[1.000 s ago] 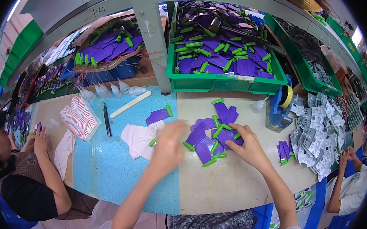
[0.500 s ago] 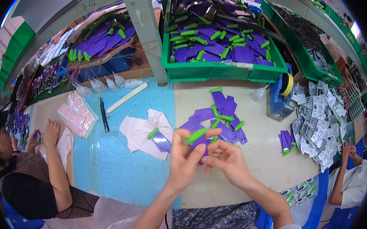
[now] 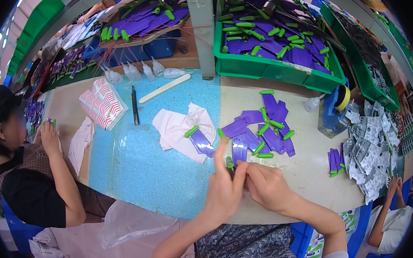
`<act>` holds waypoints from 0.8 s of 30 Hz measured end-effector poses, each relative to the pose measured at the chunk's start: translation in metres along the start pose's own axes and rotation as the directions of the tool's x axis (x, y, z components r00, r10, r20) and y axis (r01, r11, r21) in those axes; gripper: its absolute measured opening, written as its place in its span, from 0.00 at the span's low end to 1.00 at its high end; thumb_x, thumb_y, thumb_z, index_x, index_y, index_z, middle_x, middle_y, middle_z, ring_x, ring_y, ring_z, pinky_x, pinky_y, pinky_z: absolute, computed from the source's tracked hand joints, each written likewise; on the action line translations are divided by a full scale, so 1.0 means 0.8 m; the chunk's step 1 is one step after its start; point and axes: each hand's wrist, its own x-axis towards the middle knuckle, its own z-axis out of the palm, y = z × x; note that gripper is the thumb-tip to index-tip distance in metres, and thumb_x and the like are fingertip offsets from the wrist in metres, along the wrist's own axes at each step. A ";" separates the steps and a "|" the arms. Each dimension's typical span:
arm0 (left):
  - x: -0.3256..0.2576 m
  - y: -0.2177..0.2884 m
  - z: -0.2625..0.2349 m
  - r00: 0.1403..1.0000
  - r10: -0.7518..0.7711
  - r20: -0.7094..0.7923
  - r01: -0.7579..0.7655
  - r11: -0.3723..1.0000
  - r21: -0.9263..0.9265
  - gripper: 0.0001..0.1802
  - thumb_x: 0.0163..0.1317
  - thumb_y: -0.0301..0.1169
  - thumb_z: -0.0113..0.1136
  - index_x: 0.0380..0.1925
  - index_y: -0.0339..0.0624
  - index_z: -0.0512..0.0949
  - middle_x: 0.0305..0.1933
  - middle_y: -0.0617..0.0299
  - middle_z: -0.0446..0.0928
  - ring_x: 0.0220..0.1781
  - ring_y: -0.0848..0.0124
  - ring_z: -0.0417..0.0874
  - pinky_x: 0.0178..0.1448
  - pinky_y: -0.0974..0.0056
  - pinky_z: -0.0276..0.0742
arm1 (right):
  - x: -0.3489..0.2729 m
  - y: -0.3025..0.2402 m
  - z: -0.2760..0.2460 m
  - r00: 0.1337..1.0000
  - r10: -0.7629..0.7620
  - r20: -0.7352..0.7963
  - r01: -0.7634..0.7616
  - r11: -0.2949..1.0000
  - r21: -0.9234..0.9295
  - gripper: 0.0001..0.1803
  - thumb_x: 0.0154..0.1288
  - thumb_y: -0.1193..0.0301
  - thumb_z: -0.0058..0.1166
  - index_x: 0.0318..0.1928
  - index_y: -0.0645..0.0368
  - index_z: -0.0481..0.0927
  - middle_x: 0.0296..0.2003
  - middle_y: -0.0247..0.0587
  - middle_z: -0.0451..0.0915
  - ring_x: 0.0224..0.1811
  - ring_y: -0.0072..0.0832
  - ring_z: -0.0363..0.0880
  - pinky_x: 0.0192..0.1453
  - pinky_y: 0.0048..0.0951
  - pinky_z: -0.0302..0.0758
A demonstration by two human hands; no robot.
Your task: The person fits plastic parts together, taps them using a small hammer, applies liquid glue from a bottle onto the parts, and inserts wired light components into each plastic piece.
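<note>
My left hand [image 3: 224,192] and my right hand [image 3: 269,186] meet over the near part of the table, thumbs together. Between them is a flat, shiny purple plastic piece [image 3: 239,150] with a green tube-shaped part [image 3: 230,164] by my left fingers. The left index finger points up past it, while the thumb pinches its near end. My right fingers are bunched at that same end and hide it. Just beyond lies a loose pile of similar purple pieces [image 3: 250,140] with green parts. Another purple piece [image 3: 201,143] rests on a crumpled white cloth [image 3: 168,131] to the left.
A green crate [image 3: 279,78] of purple and green pieces stands at the back. Small white bottles [image 3: 148,71], a pale stick [image 3: 164,89], a black cutter knife [image 3: 135,105] and a striped packet [image 3: 100,105] lie left. Grey parts [image 3: 370,141] are heaped right. A person [image 3: 42,174] works at left.
The view has shifted, so the table's things appear farther right. My hands have come nearer to me. The piece has turned: its green part was uppermost, and now its purple face shows. My left index finger has straightened.
</note>
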 end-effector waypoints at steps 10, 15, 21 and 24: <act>0.066 -0.110 -0.092 0.998 0.018 -0.054 0.022 0.757 0.653 0.28 0.55 0.19 0.56 0.59 0.30 0.72 0.34 0.41 0.80 0.34 0.45 0.83 0.36 0.48 0.75 | 0.086 0.031 0.113 0.975 0.191 0.115 -0.170 0.970 -0.175 0.14 0.55 0.70 0.67 0.36 0.66 0.79 0.27 0.51 0.80 0.25 0.42 0.81 0.30 0.40 0.78; 0.088 -0.106 -0.103 0.927 -0.183 -0.328 0.215 0.975 0.064 0.21 0.70 0.32 0.56 0.58 0.31 0.74 0.34 0.52 0.83 0.28 0.67 0.81 0.33 0.59 0.76 | 0.075 0.014 0.042 0.938 0.336 0.087 -0.340 0.940 0.031 0.20 0.52 0.63 0.71 0.34 0.68 0.80 0.27 0.50 0.81 0.24 0.42 0.83 0.28 0.37 0.78; 0.021 -0.022 -0.031 0.918 -0.292 0.270 0.373 0.396 -0.839 0.23 0.76 0.43 0.49 0.50 0.29 0.75 0.46 0.50 0.84 0.46 0.69 0.85 0.52 0.66 0.82 | 0.020 -0.014 -0.001 0.973 0.212 0.093 -0.230 0.928 0.294 0.20 0.54 0.60 0.70 0.35 0.66 0.81 0.25 0.41 0.78 0.19 0.33 0.77 0.24 0.31 0.73; 0.015 -0.005 -0.013 0.890 -0.400 0.220 0.422 0.535 -0.732 0.20 0.76 0.42 0.50 0.42 0.32 0.78 0.41 0.53 0.85 0.39 0.71 0.85 0.43 0.68 0.81 | 0.016 0.013 -0.027 0.978 -0.202 -0.050 0.198 0.977 -0.080 0.16 0.52 0.67 0.68 0.37 0.65 0.81 0.23 0.35 0.73 0.19 0.28 0.74 0.22 0.30 0.70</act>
